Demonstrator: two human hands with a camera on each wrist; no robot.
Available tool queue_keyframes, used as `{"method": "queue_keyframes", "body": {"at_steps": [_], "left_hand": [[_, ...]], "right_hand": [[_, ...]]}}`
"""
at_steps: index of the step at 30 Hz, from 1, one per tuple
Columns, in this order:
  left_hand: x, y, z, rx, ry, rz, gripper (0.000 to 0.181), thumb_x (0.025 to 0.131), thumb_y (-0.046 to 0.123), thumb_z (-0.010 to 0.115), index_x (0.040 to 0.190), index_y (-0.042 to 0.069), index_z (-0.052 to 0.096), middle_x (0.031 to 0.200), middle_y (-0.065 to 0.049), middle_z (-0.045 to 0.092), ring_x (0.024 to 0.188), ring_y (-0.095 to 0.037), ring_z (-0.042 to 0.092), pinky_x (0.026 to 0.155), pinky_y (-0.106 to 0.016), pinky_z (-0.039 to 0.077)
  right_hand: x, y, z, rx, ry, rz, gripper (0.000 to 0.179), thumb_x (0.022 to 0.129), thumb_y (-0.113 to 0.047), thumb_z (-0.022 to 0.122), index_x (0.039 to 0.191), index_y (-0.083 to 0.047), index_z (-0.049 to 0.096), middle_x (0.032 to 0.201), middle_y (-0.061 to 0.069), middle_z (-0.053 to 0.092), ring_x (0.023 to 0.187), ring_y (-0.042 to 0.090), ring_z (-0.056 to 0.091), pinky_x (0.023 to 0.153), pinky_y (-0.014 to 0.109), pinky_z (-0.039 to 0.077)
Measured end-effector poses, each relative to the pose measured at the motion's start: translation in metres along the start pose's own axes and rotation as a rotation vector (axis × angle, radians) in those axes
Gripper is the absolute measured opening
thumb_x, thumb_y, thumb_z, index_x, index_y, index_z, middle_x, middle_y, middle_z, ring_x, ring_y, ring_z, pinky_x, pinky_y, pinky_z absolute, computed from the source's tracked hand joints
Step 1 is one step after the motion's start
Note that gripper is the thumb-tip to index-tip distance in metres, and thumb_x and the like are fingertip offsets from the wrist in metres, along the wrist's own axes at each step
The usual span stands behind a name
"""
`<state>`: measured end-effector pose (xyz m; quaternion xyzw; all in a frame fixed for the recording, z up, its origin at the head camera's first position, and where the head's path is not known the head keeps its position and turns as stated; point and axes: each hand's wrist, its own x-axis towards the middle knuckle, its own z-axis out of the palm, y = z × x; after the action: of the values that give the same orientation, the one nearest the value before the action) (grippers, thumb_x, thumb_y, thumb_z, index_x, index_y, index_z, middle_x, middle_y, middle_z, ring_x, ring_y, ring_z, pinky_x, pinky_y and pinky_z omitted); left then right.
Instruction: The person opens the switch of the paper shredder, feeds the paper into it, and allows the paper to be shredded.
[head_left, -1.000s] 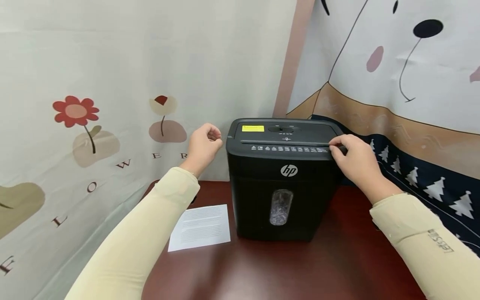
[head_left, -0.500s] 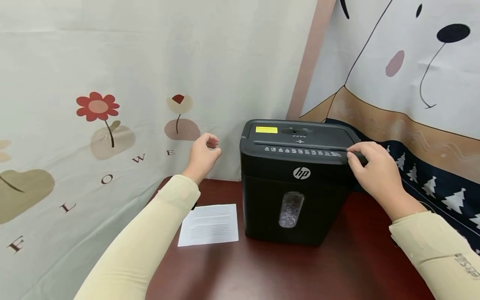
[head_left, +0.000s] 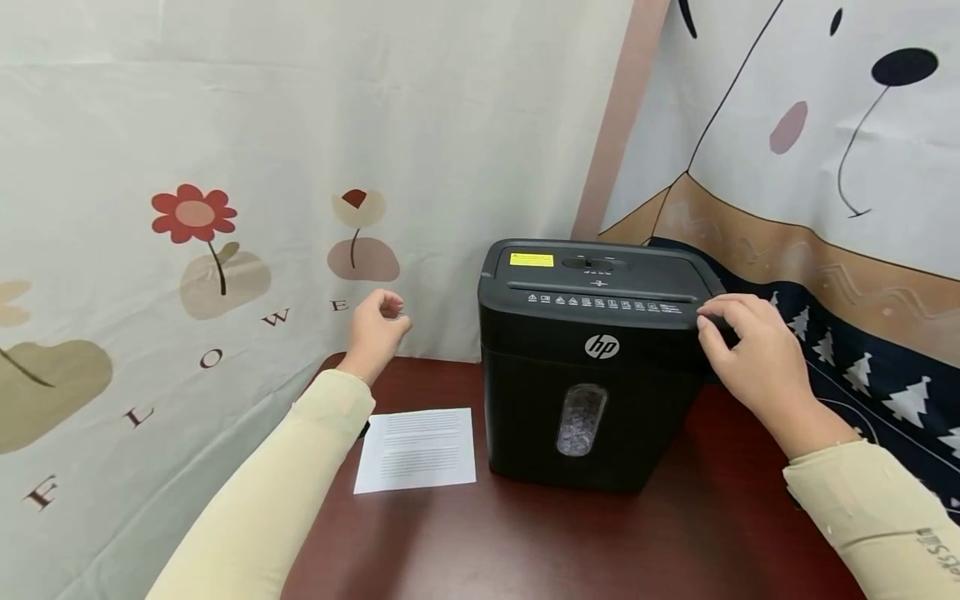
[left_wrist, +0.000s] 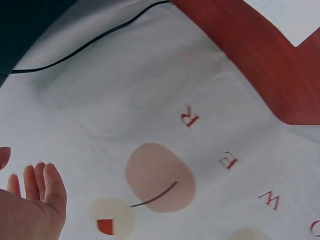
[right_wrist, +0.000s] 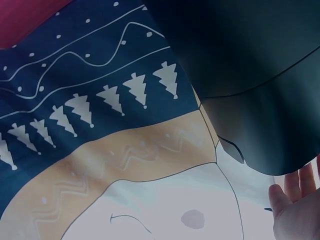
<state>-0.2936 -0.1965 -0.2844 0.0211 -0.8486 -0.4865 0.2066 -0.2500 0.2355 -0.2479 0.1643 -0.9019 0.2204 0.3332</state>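
A black paper shredder (head_left: 596, 367) stands upright on a dark red-brown table (head_left: 600, 542), set toward the back near the corner where two printed cloth backdrops meet. Its body is a matte black box with a wider head unit on top. The head carries a yellow label (head_left: 532, 260) at the left rear, a control cluster at centre rear, a long feed slot (head_left: 600, 289) across the width, and a row of small white symbols below the slot. The front face bears a white round logo (head_left: 602, 347) and, beneath it, a clear window (head_left: 581, 419) showing shredded paper inside the bin.

The right hand (head_left: 750, 354) is at the shredder's top right corner; its fingers curl over the edge of the head unit and grip it, thumb toward the front.

The left hand (head_left: 375, 329) is raised in the air to the left of the shredder, apart from it, fingers loosely curled, holding nothing. The left wrist view shows relaxed fingertips against the flower-print cloth (head_left: 225, 250).

A printed sheet of paper (head_left: 417, 450) lies flat on the table just left of the shredder's base, below the left forearm. Both arms wear cream sleeves.
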Motion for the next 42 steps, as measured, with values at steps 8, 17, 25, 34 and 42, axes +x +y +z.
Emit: {"method": "queue_keyframes", "body": {"at_steps": [8, 17, 25, 34, 42], "left_hand": [[-0.005, -0.031, -0.008, 0.015, 0.019, -0.059, 0.027, 0.087, 0.000, 0.053, 0.114, -0.005, 0.052, 0.116, -0.020, 0.054, 0.108, -0.033, 0.050, 0.089, -0.042, 0.041], [-0.011, -0.055, -0.015, 0.040, 0.032, -0.112, 0.027, 0.089, 0.002, 0.054, 0.115, -0.005, 0.051, 0.116, -0.022, 0.053, 0.105, -0.035, 0.052, 0.087, -0.043, 0.042], [-0.015, -0.079, -0.015, 0.062, 0.058, -0.182, 0.027, 0.089, 0.004, 0.055, 0.113, -0.006, 0.050, 0.113, -0.024, 0.053, 0.104, -0.037, 0.054, 0.085, -0.045, 0.043], [-0.018, -0.109, -0.011, 0.110, 0.081, -0.284, 0.030, 0.087, 0.007, 0.055, 0.114, -0.005, 0.050, 0.115, -0.025, 0.053, 0.104, -0.038, 0.051, 0.085, -0.047, 0.042], [-0.026, -0.135, -0.005, 0.126, 0.071, -0.326, 0.031, 0.088, 0.007, 0.056, 0.114, -0.007, 0.048, 0.112, -0.027, 0.052, 0.102, -0.041, 0.051, 0.083, -0.051, 0.044]], "right_hand": [[-0.004, 0.000, 0.003, -0.023, 0.015, -0.018, 0.018, 0.092, -0.007, 0.059, 0.105, 0.003, 0.066, 0.114, 0.021, 0.061, 0.112, 0.039, 0.049, 0.095, 0.059, 0.040], [-0.008, -0.001, 0.002, -0.041, 0.004, 0.000, 0.018, 0.093, -0.008, 0.059, 0.104, 0.004, 0.067, 0.113, 0.020, 0.061, 0.114, 0.039, 0.048, 0.099, 0.059, 0.038], [-0.010, 0.002, 0.006, -0.054, 0.013, -0.013, 0.017, 0.092, -0.006, 0.061, 0.104, 0.003, 0.067, 0.112, 0.021, 0.061, 0.114, 0.038, 0.048, 0.097, 0.058, 0.040], [-0.012, 0.004, 0.011, -0.057, 0.071, -0.063, 0.024, 0.083, -0.005, 0.072, 0.106, 0.002, 0.068, 0.106, 0.020, 0.063, 0.108, 0.037, 0.052, 0.093, 0.056, 0.042], [-0.012, 0.003, 0.014, -0.078, 0.120, -0.105, 0.034, 0.073, -0.003, 0.082, 0.103, 0.003, 0.068, 0.100, 0.018, 0.064, 0.101, 0.034, 0.054, 0.088, 0.051, 0.045]]}}
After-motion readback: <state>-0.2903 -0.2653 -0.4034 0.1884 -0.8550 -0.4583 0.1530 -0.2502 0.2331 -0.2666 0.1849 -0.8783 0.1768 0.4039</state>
